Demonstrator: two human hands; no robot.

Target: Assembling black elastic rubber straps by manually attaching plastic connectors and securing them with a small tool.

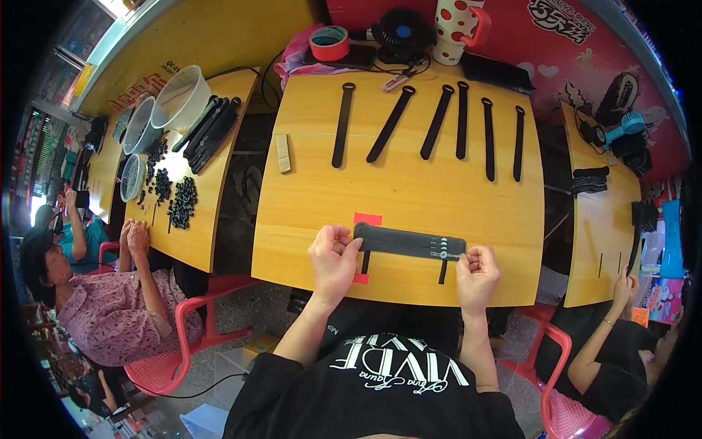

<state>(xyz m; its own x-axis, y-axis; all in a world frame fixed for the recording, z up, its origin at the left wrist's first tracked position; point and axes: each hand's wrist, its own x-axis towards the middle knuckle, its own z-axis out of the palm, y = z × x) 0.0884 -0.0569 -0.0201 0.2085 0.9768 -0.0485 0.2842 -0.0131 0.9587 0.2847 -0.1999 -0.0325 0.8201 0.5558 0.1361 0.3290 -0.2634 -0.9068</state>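
Note:
Stretched between my two hands near the front edge of the table is a flat dark grey band [402, 242] with small white print at its right end. My left hand [333, 260] pinches its left end between thumb and fingers. At the other end, my right hand [478, 280] is closed on the lower right corner. Beneath the band, a red tape mark [368, 219] shows behind its left part. Two narrow black strips [442, 272] stick out under its lower edge. Further back lie several black straps [437, 124] with looped tops, spread in a row.
A tan block [284, 154] lies on the left of my table [307, 219]. At the back stand a roll of tape [329, 44], a black fan [401, 33] and a dotted mug [457, 33]. People sit at tables left and right; the left table holds clear tubs [181, 99] and small black pieces [183, 203].

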